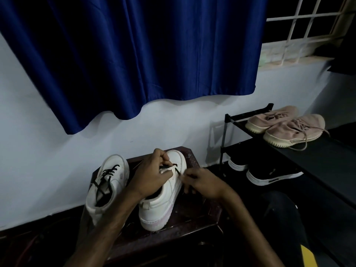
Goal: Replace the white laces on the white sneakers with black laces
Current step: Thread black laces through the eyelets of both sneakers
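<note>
Head view, angled down onto a small dark wooden stool (194, 216) set against a pale painted wall (48, 151).

On the stool top, side by side with toes toward the wall, two white leather sneakers. Left white sneaker (107, 189): untouched by either hand, already threaded with a thin first black lace (109, 173) criss-crossed over the tongue, ends trailing loose toward the opening. Right white sneaker (163, 199): upright, pinkish along the sole edge, heel nearest the camera.

Left hand (152, 176): laid over the tongue and eyelet rows of that right shoe, fingers curled round the upper and gripping it, fingertips right at a second black lace (176, 169). Right hand (200, 182): just beside the shoe's right flank, fingers bunched, pinching the free end of the same lace, the strand slanting from an upper eyelet. Count of filled eyelets: cannot tell, hidden under the left hand.

Above, a deep blue pleated curtain (134, 54), hem hanging clear of the stool. To the right, a black metal shoe rack (317, 158), with dusty-pink knit sneakers (289, 128) on the top shelf and black sneakers with white soles (269, 175) on the shelf below. At upper right, a white window grille (308, 26).
</note>
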The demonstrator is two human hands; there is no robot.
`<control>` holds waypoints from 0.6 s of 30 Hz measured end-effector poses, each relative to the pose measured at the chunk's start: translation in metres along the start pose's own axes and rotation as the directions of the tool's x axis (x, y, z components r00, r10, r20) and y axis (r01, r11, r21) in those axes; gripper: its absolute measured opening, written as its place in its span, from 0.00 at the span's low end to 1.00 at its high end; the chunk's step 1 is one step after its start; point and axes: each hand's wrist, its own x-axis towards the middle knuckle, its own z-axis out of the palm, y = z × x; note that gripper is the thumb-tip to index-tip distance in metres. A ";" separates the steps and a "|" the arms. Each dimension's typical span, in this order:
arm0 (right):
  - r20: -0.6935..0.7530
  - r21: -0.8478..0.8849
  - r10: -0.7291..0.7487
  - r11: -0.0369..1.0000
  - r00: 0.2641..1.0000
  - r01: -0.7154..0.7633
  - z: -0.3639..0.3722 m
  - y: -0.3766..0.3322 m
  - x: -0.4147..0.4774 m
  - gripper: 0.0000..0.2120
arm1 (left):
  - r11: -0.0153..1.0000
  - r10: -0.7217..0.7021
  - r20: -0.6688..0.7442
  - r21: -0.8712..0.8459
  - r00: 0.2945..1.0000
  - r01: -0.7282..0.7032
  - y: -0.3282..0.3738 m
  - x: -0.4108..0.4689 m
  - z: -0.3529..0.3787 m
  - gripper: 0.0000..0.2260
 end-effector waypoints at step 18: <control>-0.047 -0.163 -0.053 0.986 0.998 0.044 -0.010 0.005 0.001 0.09 | 0.981 -0.009 0.007 0.195 1.000 0.007 0.004 0.000 -0.002 0.33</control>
